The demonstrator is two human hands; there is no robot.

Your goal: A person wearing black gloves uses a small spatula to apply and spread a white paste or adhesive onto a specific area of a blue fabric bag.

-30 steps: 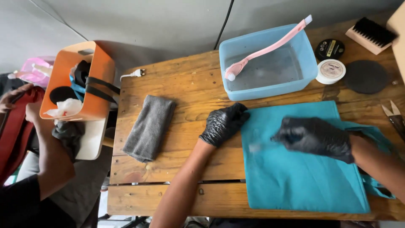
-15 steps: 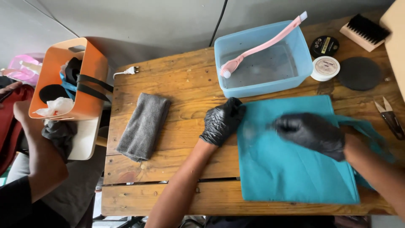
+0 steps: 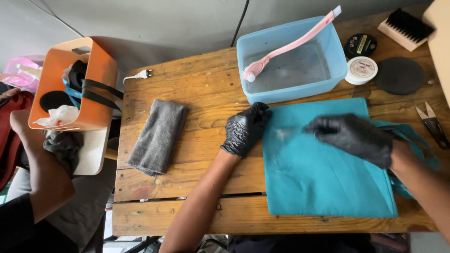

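head view: left hand (image 3: pixel 245 130) pins the teal cloth (image 3: pixel 323 173) edge flat; right hand (image 3: pixel 354 138) (blurred) rests on it, grip unclear.

Two round tins sit at the bench's (image 3: pixel 197 89) far right: a black tin (image 3: pixel 360 45) with a yellow-striped label, a white tub (image 3: pixel 361 70) with a pale label touching the blue basin (image 3: pixel 290 91).

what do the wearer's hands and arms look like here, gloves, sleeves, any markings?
Both hands wear black, slightly glossy, wrinkled disposable-type gloves: left hand, right hand. The gloves end about at the wrists. Both forearms are bare, with no sleeves in view. No watch, jewellery, logos or markings show. The right glove is motion-blurred, so fine detail there cannot be told.
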